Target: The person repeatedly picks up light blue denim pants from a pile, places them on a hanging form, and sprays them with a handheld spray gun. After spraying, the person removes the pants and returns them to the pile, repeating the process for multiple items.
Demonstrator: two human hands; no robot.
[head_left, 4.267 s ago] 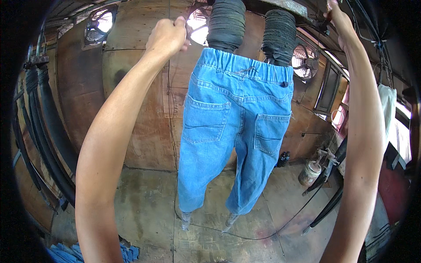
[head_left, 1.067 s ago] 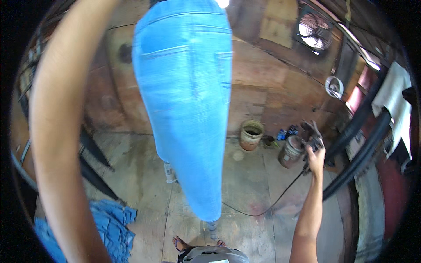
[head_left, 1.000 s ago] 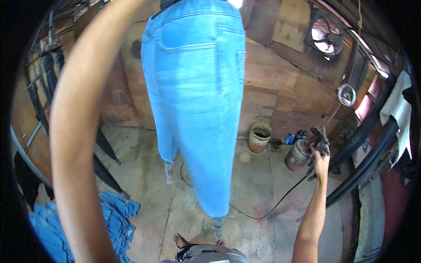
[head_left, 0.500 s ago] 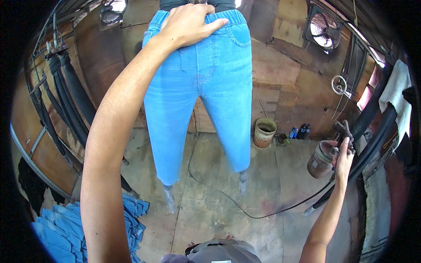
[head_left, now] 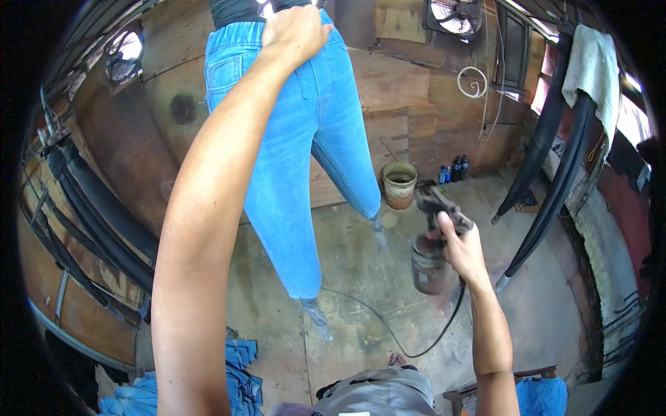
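Light blue jeans [head_left: 284,208] with an elastic waistband hang upright on a dark leg form, grey tips showing below the hems. My left hand [head_left: 295,33] is closed over the front of the waistband; its forearm crosses in front of one side of the jeans. In my right hand [head_left: 463,246], to the right of the legs and apart from them, is a dark spray gun [head_left: 438,202]. A stained cup [head_left: 427,265] hangs under the gun, blurred by motion. From below that hand a black hose [head_left: 411,356] runs across the floor.
Black covered tubes hang at the left [head_left: 104,215] and right [head_left: 555,187], a white cloth [head_left: 592,66] over the right ones. A dirty bucket [head_left: 400,197] and several bottles [head_left: 458,170] stand by the back wall. Blue garments [head_left: 132,399] lie piled at lower left.
My right hand has swung the spray gun left, closer to the jeans. The jeans have turned, showing one side pocket more. My left hand still grips the waistband; the whole view has shifted.
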